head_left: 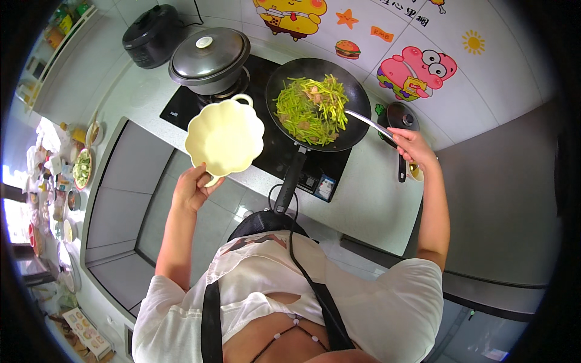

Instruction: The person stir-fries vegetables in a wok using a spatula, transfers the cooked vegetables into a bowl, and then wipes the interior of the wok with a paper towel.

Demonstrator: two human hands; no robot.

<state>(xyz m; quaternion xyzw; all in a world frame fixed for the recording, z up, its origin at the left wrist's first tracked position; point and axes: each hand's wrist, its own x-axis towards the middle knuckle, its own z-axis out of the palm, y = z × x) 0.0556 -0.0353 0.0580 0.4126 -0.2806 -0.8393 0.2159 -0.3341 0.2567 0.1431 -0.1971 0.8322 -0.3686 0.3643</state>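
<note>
A white speckled surface [378,212] carries a black glass hob [269,158] before a white tiled wall [514,78] with colourful cartoon stickers [420,68]. The left hand [193,187] grips a pale-yellow scalloped bowl [225,138] by its near handle, left of the round black frying pan [357,91] on the hob. The right hand [414,147] grips a silver metal utensil [375,126], its head hidden among chopped green stems [296,115] in the pan. Clutter at the left rim is too distorted to make out.
</note>
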